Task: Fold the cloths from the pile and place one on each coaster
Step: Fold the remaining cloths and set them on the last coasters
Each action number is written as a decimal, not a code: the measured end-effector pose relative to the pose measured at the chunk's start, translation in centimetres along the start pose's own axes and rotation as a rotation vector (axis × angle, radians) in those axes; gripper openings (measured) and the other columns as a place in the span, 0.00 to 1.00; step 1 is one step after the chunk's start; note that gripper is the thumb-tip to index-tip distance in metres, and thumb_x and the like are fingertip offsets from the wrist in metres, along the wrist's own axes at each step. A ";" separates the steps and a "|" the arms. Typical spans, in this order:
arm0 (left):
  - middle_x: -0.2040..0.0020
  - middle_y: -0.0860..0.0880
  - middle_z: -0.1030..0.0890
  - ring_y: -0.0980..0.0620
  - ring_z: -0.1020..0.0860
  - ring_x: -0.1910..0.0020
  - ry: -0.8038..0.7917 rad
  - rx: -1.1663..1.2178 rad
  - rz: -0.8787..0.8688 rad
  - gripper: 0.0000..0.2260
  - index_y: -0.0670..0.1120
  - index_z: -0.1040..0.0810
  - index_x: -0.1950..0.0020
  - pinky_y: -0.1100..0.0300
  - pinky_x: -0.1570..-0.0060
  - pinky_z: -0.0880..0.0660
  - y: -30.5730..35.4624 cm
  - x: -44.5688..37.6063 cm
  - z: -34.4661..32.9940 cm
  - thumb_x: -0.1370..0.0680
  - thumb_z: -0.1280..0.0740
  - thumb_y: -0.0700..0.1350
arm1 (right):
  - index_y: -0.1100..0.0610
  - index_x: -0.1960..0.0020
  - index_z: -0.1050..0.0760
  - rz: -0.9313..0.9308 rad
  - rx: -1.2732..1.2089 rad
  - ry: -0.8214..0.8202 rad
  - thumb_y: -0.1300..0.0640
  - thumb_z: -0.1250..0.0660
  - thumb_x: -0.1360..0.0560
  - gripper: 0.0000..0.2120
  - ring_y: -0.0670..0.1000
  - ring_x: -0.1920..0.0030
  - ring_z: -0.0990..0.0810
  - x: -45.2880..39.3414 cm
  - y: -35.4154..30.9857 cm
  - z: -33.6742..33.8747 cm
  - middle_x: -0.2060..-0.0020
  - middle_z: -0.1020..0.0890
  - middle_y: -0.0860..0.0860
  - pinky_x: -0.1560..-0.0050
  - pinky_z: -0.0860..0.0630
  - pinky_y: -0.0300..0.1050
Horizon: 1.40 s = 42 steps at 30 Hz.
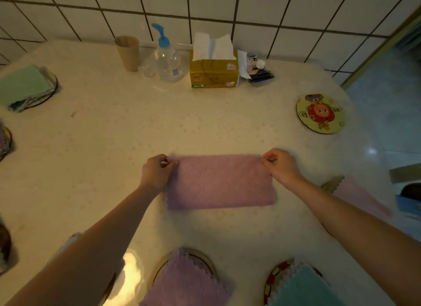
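A pink cloth [219,182], folded into a long rectangle, lies flat in the middle of the table. My left hand [157,171] pinches its far left corner and my right hand [281,164] pinches its far right corner. A bare round coaster with a cartoon picture [320,113] sits at the right edge. Folded cloths rest on other coasters: a green one [24,86] at far left, a purple one [189,280] near me, a teal one [305,287] at bottom right, a pink one [362,198] under my right forearm.
Along the tiled wall stand a paper cup [128,52], a clear pump bottle with a blue top [167,60], a yellow tissue box [214,72] and some small packets [258,71]. More coasters peek in at the left edge [4,141]. The table edge drops off at the right.
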<state>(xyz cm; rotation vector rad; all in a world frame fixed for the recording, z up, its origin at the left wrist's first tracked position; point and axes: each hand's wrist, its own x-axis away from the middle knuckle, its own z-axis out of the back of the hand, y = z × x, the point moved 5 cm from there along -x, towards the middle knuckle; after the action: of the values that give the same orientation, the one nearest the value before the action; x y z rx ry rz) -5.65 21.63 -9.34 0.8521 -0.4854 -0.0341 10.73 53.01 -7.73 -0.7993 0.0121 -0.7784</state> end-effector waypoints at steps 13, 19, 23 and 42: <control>0.49 0.42 0.23 0.39 0.24 0.53 0.251 -0.568 -0.652 0.17 0.44 0.26 0.40 0.48 0.57 0.24 2.5 6.0 -0.7 0.25 0.40 0.51 | 0.59 0.44 0.28 0.402 0.349 0.154 0.61 0.38 0.25 0.10 0.56 0.48 0.25 4.4 -2.8 0.1 0.47 0.25 0.57 0.51 0.24 0.51; 0.25 0.49 0.36 0.47 0.39 0.25 -0.212 -0.860 -0.985 0.24 0.48 0.35 0.26 0.50 0.30 0.42 -2.5 11.0 -6.4 0.21 0.44 0.54 | 0.60 0.35 0.31 0.968 0.733 -0.150 0.66 0.44 0.31 0.25 0.55 0.39 0.27 13.0 -1.3 -5.5 0.38 0.25 0.54 0.43 0.25 0.51; 0.24 0.50 0.38 0.50 0.40 0.25 -0.225 -0.873 -0.982 0.23 0.47 0.36 0.25 0.53 0.29 0.42 -4.1 11.3 -4.7 0.20 0.43 0.51 | 0.61 0.31 0.32 0.924 0.797 -0.190 0.70 0.44 0.34 0.31 0.57 0.36 0.27 13.1 0.5 -4.4 0.35 0.26 0.56 0.39 0.26 0.53; 0.35 0.50 0.27 0.40 0.27 0.43 -0.220 -1.089 -0.758 0.24 0.55 0.32 0.30 0.47 0.45 0.27 -0.6 13.4 -5.9 0.25 0.46 0.59 | 0.55 0.37 0.32 0.707 0.964 -0.264 0.72 0.32 0.44 0.36 0.57 0.47 0.27 12.1 -0.9 -2.8 0.47 0.28 0.55 0.58 0.26 0.50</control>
<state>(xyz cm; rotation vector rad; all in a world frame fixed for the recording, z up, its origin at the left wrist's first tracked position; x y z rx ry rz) 8.84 22.48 -7.76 -0.0930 -0.2519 -1.0090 18.14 43.21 -5.88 0.0590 -0.2843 0.0470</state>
